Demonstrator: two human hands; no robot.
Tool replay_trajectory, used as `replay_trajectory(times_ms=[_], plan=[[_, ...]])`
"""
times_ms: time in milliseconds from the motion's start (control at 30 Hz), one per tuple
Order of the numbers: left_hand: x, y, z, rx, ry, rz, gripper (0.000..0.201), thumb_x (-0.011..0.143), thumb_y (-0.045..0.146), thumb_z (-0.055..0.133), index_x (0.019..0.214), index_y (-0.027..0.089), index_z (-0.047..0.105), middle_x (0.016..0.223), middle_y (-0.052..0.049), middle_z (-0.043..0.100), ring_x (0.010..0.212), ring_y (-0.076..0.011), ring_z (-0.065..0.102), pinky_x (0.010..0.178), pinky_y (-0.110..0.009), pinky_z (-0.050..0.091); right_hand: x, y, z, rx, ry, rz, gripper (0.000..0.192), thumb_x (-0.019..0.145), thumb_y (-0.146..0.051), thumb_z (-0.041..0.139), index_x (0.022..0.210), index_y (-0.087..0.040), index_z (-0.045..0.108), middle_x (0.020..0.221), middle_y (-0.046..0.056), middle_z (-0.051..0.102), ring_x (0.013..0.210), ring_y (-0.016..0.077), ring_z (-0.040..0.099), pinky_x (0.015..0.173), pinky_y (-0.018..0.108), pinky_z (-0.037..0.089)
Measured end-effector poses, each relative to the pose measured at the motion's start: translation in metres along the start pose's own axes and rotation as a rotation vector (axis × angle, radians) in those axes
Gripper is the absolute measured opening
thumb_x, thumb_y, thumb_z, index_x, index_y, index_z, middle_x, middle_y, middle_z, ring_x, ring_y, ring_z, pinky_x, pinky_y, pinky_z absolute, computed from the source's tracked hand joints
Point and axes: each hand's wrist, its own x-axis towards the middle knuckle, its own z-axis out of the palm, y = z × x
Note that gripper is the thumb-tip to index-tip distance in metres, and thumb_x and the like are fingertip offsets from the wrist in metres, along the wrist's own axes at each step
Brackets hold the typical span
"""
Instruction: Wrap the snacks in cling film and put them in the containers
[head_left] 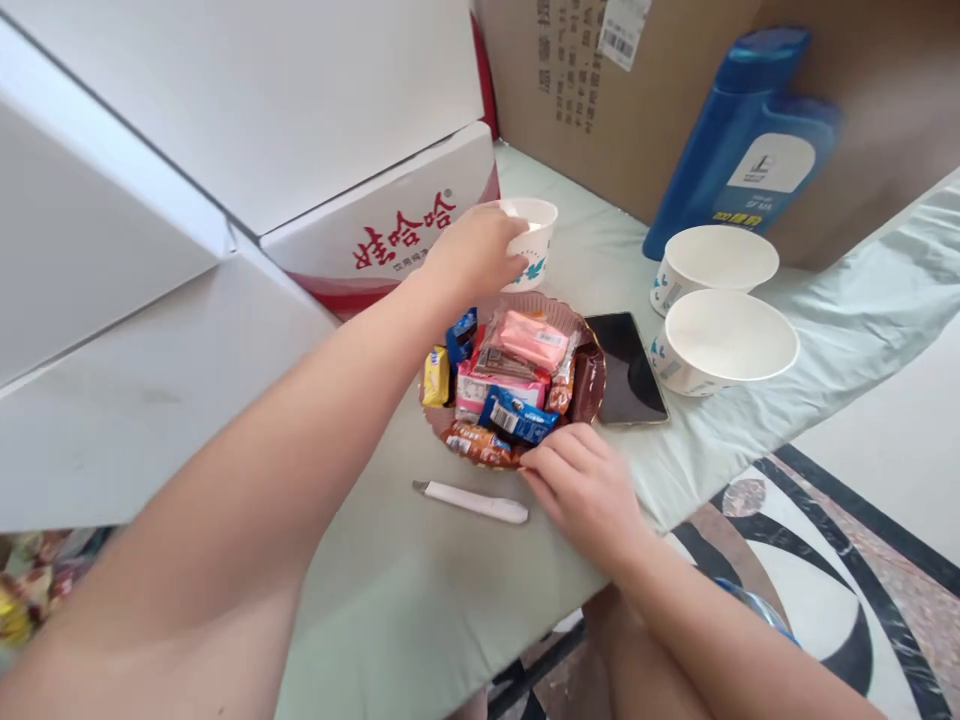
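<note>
The left hand (472, 255) reaches across the table (390, 590) and grasps a small paper cup (534, 245), fingers wrapped around its near side just below the rim. The cup stands upright beyond the candy plate (592, 385), close to the white carton with red lettering (390, 235). The right hand (585, 490) rests at the plate's near edge, fingers curled loosely against the rim and the wrappers there; whether it pinches a wrapper cannot be determined.

Recommended handling, as a judgement: grip the cup lightly at mid-wall, since thin paper walls buckle under pressure. Keep it upright when lifting, and clear the heaped wrappers before moving it. Hold the plate steady with the right hand so that the shallow pile does not slide off.

Containers and contents:
- Small paper cup: its interior is mostly hidden by the hand; contents cannot be determined
- Candy plate: shallow, brown, heaped with wrapped sweets in pink, blue, yellow and orange, some overhanging the rim
- Two paper bowls (724, 340): side by side to the right, upright, both showing bare white interiors
- Blue bottle (742, 140): upright behind the bowls, against a cardboard box (600, 110), cap on

A dark phone (626, 370) lies flat between plate and bowls. A white utility knife (472, 503) lies on the table just beside the right hand
</note>
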Motion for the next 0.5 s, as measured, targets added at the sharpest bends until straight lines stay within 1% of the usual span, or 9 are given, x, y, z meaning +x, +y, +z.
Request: replay_trajectory(times_ms=[100, 133, 200, 267, 367, 433, 500], plan=[[0.051, 0.014, 0.018, 0.059, -0.028, -0.006, 0.028, 0.091, 0.017, 0.055, 0.104, 0.017, 0.08, 0.119, -0.013, 0.075, 0.126, -0.0324, 0.063, 0.109, -0.044, 0.047, 0.001, 0.002, 0.001, 0.067, -0.013, 0.036, 0.018, 0.098, -0.014, 0.064, 0.081, -0.019, 0.066, 0.075, 0.002, 0.065, 0.077, 0.0181, 0.052, 0.071, 0.032, 0.04], [0.063, 0.017, 0.022, 0.083, -0.039, -0.01, 0.03, 0.092, 0.015, 0.051, 0.101, 0.016, 0.08, 0.116, -0.015, 0.075, 0.121, -0.0325, 0.066, 0.105, -0.045, 0.048, 0.001, 0.003, 0.0, 0.086, -0.018, 0.043, 0.018, 0.098, -0.014, 0.064, 0.08, -0.019, 0.066, 0.075, 0.001, 0.063, 0.076, 0.0179, 0.051, 0.07, 0.032, 0.039], [0.081, 0.017, 0.028, 0.109, -0.053, -0.021, 0.035, 0.095, 0.014, 0.045, 0.103, 0.015, 0.08, 0.111, -0.017, 0.076, 0.112, -0.0326, 0.068, 0.098, -0.046, 0.05, 0.002, 0.004, -0.001, 0.114, -0.024, 0.061, 0.02, 0.098, -0.013, 0.062, 0.08, -0.019, 0.064, 0.073, 0.001, 0.061, 0.075, 0.0177, 0.048, 0.069, 0.033, 0.037], [0.091, 0.011, 0.032, 0.108, -0.06, -0.021, 0.036, 0.096, 0.017, 0.045, 0.108, 0.018, 0.079, 0.112, -0.015, 0.076, 0.112, -0.0321, 0.068, 0.097, -0.045, 0.05, 0.002, 0.006, -0.002, 0.139, -0.029, 0.08, 0.022, 0.099, -0.011, 0.059, 0.079, -0.019, 0.062, 0.072, 0.0, 0.058, 0.074, 0.0176, 0.045, 0.068, 0.033, 0.035], [0.095, -0.003, 0.035, 0.087, -0.052, -0.003, 0.037, 0.089, 0.018, 0.053, 0.115, 0.025, 0.077, 0.12, -0.011, 0.074, 0.12, -0.0309, 0.064, 0.103, -0.044, 0.049, 0.001, 0.006, -0.002, 0.176, -0.027, 0.096, 0.024, 0.099, -0.008, 0.057, 0.079, -0.019, 0.059, 0.072, 0.0, 0.056, 0.074, 0.0171, 0.044, 0.068, 0.033, 0.033], [0.093, -0.01, 0.035, 0.1, -0.062, 0.001, 0.042, 0.083, 0.019, 0.058, 0.12, 0.025, 0.076, 0.126, -0.011, 0.07, 0.124, -0.0319, 0.062, 0.107, -0.045, 0.048, 0.001, 0.006, -0.001, 0.178, -0.013, 0.098, 0.024, 0.099, -0.007, 0.056, 0.077, -0.019, 0.058, 0.072, 0.0, 0.055, 0.074, 0.0171, 0.043, 0.068, 0.034, 0.032], [0.09, -0.014, 0.032, 0.126, -0.099, 0.006, 0.044, 0.081, 0.022, 0.059, 0.121, 0.022, 0.076, 0.128, -0.013, 0.068, 0.127, -0.0334, 0.06, 0.109, -0.045, 0.047, 0.0, 0.006, 0.0, 0.181, -0.002, 0.103, 0.024, 0.098, -0.007, 0.057, 0.077, -0.019, 0.058, 0.072, 0.0, 0.055, 0.074, 0.0173, 0.043, 0.068, 0.034, 0.032]])
